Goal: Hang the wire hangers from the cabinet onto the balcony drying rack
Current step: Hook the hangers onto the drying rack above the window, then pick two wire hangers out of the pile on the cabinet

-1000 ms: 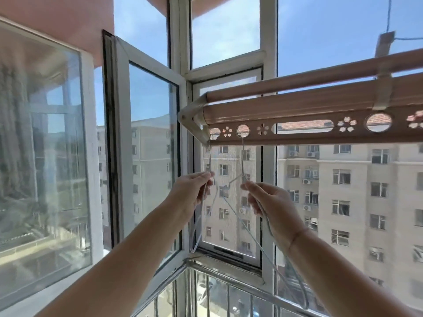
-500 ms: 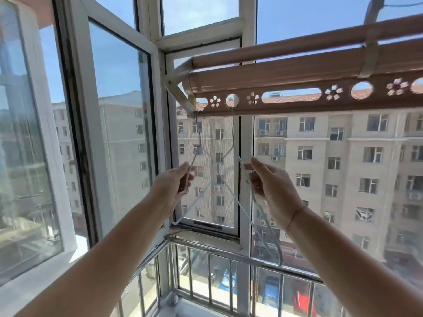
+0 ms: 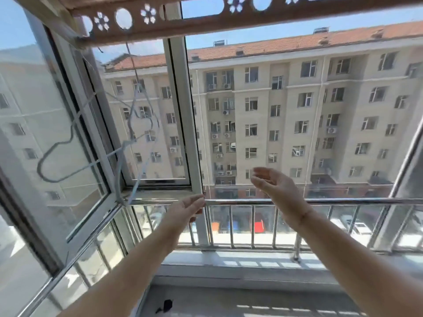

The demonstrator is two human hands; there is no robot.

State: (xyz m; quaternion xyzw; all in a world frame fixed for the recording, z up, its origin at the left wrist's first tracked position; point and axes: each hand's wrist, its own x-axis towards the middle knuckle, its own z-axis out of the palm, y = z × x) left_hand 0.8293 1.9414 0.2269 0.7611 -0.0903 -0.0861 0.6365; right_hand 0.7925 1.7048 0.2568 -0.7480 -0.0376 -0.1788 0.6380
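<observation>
Drying rack (image 3: 206, 24) overhead, wire hangers (image 3: 131, 110) hooked at its left end.
They dangle lengthwise downward, up and left of your hands; your left hand (image 3: 185, 209) is nearer them than your right hand (image 3: 274, 188), both loosely open, holding nothing.

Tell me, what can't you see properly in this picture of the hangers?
1. The drying rack: the head view's top edge cuts off everything above its holed bar.
2. The wire hangers: thin and motion-blurred against the window; their number and hooks are unclear.
3. The small black thing on the floor: too small to identify.
</observation>
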